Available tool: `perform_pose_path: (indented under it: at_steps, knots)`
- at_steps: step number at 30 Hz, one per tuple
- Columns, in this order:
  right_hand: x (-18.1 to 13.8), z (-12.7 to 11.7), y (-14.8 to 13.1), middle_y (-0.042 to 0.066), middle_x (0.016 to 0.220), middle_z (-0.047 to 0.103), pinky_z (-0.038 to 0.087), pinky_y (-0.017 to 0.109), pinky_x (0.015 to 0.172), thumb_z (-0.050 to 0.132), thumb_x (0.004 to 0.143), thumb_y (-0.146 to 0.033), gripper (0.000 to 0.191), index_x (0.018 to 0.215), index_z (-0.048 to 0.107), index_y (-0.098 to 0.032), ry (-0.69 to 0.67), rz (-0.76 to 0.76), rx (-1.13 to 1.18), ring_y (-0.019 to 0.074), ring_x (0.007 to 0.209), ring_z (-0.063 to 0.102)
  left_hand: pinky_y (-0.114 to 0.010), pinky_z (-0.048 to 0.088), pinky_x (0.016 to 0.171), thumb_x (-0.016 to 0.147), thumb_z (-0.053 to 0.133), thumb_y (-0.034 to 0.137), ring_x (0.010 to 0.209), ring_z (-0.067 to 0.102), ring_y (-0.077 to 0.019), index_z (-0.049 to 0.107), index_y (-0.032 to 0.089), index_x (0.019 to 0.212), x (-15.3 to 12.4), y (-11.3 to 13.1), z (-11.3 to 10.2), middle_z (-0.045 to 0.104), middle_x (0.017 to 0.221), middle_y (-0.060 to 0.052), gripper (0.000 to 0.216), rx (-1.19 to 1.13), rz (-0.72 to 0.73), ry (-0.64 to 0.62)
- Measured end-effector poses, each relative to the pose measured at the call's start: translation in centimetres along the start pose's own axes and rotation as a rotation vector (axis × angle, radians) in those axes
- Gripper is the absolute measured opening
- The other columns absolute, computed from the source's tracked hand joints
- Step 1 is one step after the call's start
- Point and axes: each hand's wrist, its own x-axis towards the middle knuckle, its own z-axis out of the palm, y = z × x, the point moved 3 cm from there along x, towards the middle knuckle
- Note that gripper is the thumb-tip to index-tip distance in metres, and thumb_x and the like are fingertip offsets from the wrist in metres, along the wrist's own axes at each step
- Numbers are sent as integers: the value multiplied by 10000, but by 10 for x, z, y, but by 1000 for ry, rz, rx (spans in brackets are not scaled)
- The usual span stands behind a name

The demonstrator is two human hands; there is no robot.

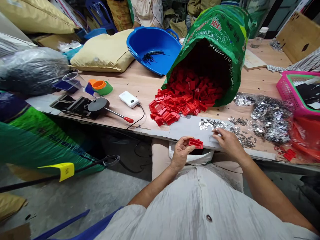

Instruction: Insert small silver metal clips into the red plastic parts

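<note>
My left hand (pixel 181 151) is closed on a red plastic housing (pixel 195 143), a small open-faced box shape, held above my lap at the table's front edge. To its right, my right hand (pixel 228 141) has thumb and fingers pinched together over the grey sheet (pixel 185 130); whatever sits between the fingertips is too small to name. Just beyond that hand, small silver metal pieces (pixel 212 124) lie scattered. A heap of red plastic housings (pixel 172 106) spills from the mouth of a green woven sack (pixel 220 30) lying on its side.
At the left stands a black hand press (pixel 80 106) with a red-tipped lever, near a white power bank (pixel 129 99). A blue basin (pixel 155 66) sits behind. Plastic bags of metal pieces (pixel 271 120) and a pink basket (pixel 287 86) are at the right. A white bag (pixel 202 159) covers my lap.
</note>
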Motion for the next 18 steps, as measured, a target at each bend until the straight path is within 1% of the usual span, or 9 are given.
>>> perform_pose_path:
  at_steps: [1, 3, 5, 7, 10, 12, 14, 18]
  knots:
    - [8, -6, 2, 86, 1027, 674, 452, 356, 788, 543, 906, -319, 162, 987, 639, -217, 71, -26, -167, 228, 902, 606, -341, 562, 855, 713, 827, 255, 910, 708, -188, 625, 172, 1053, 1, 0, -1, 738, 985, -56, 405, -13, -10, 10]
    - [20, -10, 5, 88, 999, 671, 447, 355, 799, 515, 917, -271, 151, 938, 652, -211, 116, -35, -402, 244, 938, 612, -358, 573, 837, 710, 828, 268, 920, 706, -201, 619, 178, 1073, 2, 2, -3, 731, 997, -57, 428, -24, -29, 16]
    - [27, -9, 6, 84, 981, 664, 441, 338, 749, 520, 921, -271, 150, 919, 656, -209, 103, -11, -539, 238, 899, 620, -358, 582, 819, 707, 829, 267, 917, 705, -203, 615, 183, 1081, 3, 3, -4, 726, 999, -52, 439, -31, -39, 17]
    - [30, -5, 4, 81, 987, 660, 424, 330, 701, 542, 919, -301, 149, 921, 657, -207, 94, 23, -627, 230, 851, 621, -360, 588, 812, 707, 828, 267, 907, 707, -201, 609, 184, 1088, 2, 3, -5, 725, 995, -50, 448, -40, -44, 20]
    - [32, 0, -1, 81, 1017, 662, 391, 327, 653, 563, 914, -349, 171, 933, 655, -206, 83, 72, -691, 227, 810, 618, -374, 593, 814, 707, 828, 269, 910, 709, -209, 598, 178, 1094, 2, 3, -6, 725, 1002, -61, 458, -48, -52, 24]
    - [34, 1, -1, 78, 1010, 666, 370, 322, 632, 569, 907, -353, 166, 921, 652, -210, 70, 100, -690, 226, 799, 615, -378, 594, 815, 707, 827, 269, 915, 710, -215, 594, 174, 1091, 3, 4, -6, 727, 1002, -66, 459, -48, -55, 30]
    - [35, 2, 1, 70, 974, 672, 358, 315, 628, 579, 895, -341, 143, 890, 643, -214, 60, 108, -659, 224, 799, 611, -376, 592, 813, 704, 829, 268, 904, 713, -213, 592, 173, 1087, 3, 5, -5, 728, 991, -66, 460, -52, -63, 35]
    - [39, -1, 6, 58, 883, 678, 361, 310, 651, 568, 881, -311, 109, 851, 614, -218, 71, 67, -553, 225, 798, 604, -378, 583, 829, 697, 831, 262, 896, 711, -204, 598, 177, 1087, 3, 8, 0, 721, 985, -55, 462, -94, -101, 39]
